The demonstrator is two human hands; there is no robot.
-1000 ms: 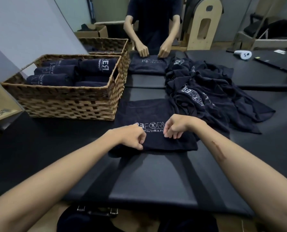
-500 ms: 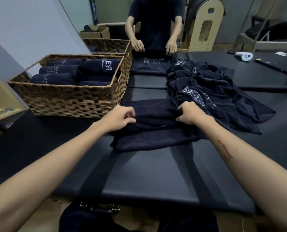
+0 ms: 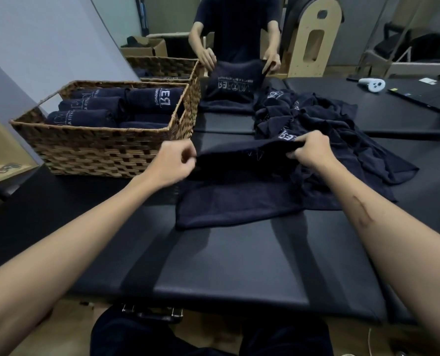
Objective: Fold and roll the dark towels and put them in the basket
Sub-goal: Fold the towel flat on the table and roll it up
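Note:
A dark navy towel lies on the black padded table in front of me. Its far edge is raised off the table. My left hand pinches the left end of that raised edge and my right hand grips the right end. A wicker basket stands to the left of the towel, holding several rolled dark towels with white lettering. A heap of loose dark towels lies behind my right hand.
Across the table another person holds a folded dark towel with both hands. A second wicker basket stands behind the first. A white controller and a black laptop lie at the far right.
My hands went from the towel's near edge to farther up and now hold a fold raised off the table, with the printed logo turned out of sight. The other person has lifted their towel.

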